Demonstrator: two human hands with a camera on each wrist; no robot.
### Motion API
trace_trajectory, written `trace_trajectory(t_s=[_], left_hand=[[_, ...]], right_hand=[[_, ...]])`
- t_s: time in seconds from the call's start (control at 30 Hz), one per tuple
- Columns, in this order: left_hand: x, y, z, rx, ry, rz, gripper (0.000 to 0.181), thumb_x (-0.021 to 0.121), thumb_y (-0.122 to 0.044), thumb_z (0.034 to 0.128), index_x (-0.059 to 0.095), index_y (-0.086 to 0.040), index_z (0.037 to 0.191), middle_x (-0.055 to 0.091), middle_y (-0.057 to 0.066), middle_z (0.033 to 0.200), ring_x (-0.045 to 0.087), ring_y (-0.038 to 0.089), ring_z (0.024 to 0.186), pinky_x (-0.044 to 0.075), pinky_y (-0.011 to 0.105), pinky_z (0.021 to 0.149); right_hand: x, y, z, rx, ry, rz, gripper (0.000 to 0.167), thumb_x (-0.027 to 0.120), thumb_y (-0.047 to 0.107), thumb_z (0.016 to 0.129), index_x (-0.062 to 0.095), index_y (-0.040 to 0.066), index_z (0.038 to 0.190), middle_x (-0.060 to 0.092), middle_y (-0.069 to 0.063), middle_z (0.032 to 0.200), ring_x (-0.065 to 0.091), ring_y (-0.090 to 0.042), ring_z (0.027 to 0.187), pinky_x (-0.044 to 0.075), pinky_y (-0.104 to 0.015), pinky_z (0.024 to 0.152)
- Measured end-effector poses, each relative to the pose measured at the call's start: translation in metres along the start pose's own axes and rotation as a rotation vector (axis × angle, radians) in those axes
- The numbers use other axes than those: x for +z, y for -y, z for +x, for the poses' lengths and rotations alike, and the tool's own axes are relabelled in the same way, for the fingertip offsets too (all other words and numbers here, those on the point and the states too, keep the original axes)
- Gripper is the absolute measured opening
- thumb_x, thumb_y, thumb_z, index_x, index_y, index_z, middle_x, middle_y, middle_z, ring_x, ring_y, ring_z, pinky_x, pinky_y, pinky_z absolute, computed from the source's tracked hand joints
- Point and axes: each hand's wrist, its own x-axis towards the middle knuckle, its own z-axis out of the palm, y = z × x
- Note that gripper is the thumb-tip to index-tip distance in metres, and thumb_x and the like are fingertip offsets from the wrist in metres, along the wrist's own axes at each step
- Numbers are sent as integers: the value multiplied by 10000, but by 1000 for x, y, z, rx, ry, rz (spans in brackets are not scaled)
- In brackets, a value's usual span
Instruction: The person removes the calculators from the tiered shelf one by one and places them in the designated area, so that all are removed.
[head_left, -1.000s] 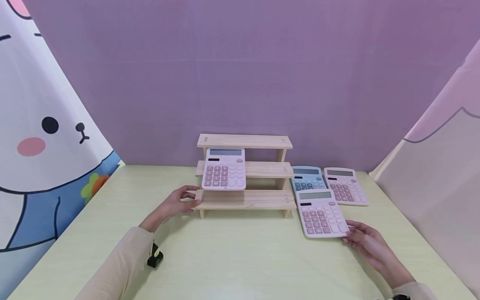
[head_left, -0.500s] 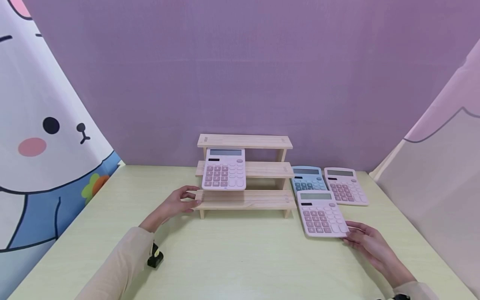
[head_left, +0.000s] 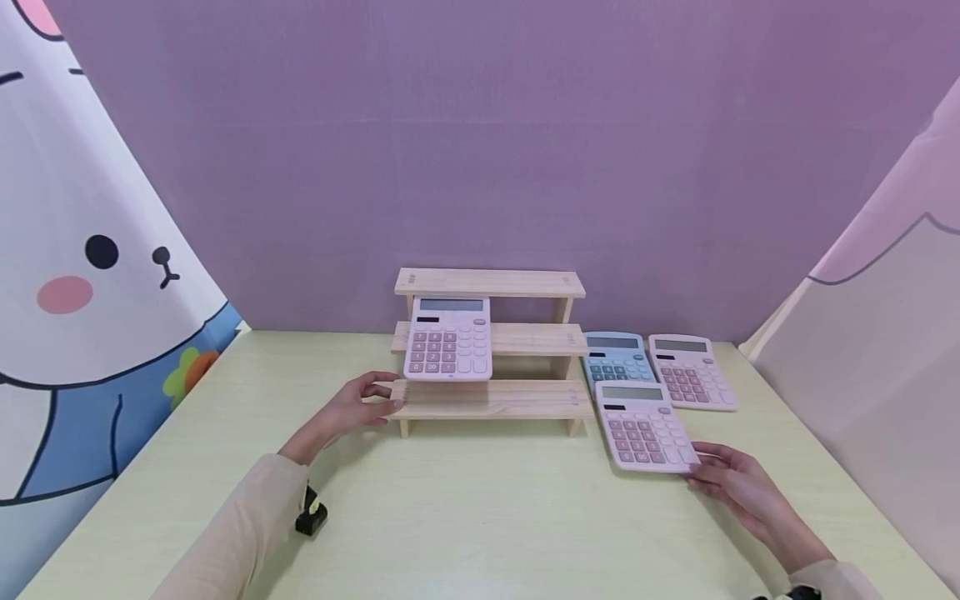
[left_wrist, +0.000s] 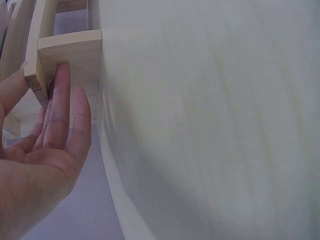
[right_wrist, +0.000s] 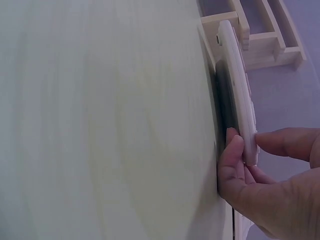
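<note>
Head view first: on the left, the left hand [head_left: 348,411] has its fingers closed on the left end of the lowest step of a three-step wooden stand [head_left: 495,400]. One pink calculator [head_left: 450,340] leans on the stand's left half, screen up top. Over to the right, the right hand [head_left: 742,492] pinches the held calculator [head_left: 647,427] by its near right corner, just right of the stand. Beyond it on the desk [head_left: 480,517], a blue calculator [head_left: 617,357], partly covered, and a second pink one sit side by side.

Left wrist view: thumb on one face of the step, fingers on the other.

Right wrist view: thumb on the keys' side, fingers underneath, gripped end clear of the desk; whether the far end touches anything, I can't tell.
</note>
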Motion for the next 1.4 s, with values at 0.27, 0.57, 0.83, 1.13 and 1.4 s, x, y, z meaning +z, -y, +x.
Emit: trace_trajectory(t_s=[0.27, 0.57, 0.83, 1.13, 1.4], left_hand=[[0, 1, 1, 1, 3, -1, 604, 655, -204, 848, 355, -24, 1340, 508, 241, 1201, 606, 169, 892, 558, 379, 805], [0, 1, 0, 2, 4, 3, 605, 650, -208, 852, 350, -21, 1343, 503, 247, 1210, 605, 178, 904, 555, 381, 816], [1, 0, 0, 0, 0, -2, 603, 644, -209, 857, 347, -28, 1350, 496, 249, 1224, 604, 175, 908, 556, 372, 813], [0, -1, 0, -5, -7, 8, 599, 648, -208, 854, 354, -27, 1343, 501, 244, 1211, 603, 177, 900, 560, 360, 800], [0, 1, 2, -1, -7, 11, 597, 651, -218, 852, 362, -34, 1341, 506, 243, 1211, 602, 179, 907, 563, 358, 793]], right_hand=[[0, 0, 0, -21, 7, -152, 630, 559, 11, 861, 189, -189, 1330, 579, -8, 1014, 596, -18, 864, 542, -211, 767], [1, 1, 0, -13, -21, -241, 603, 573, 20, 848, 246, -174, 1316, 576, -51, 1037, 592, -11, 834, 541, -219, 722], [3, 0, -1, -37, -69, -347, 555, 584, 3, 825, 320, -168, 1282, 520, -169, 1096, 547, -15, 741, 502, -207, 608], [4, 1, -1, -47, -64, -401, 530, 584, 3, 825, 340, -178, 1259, 508, -237, 1113, 577, -32, 721, 500, -229, 595], [4, 4, -1, -41, -63, -437, 523, 576, 3, 816, 346, -177, 1250, 514, -240, 1088, 560, -37, 702, 485, -229, 571]])
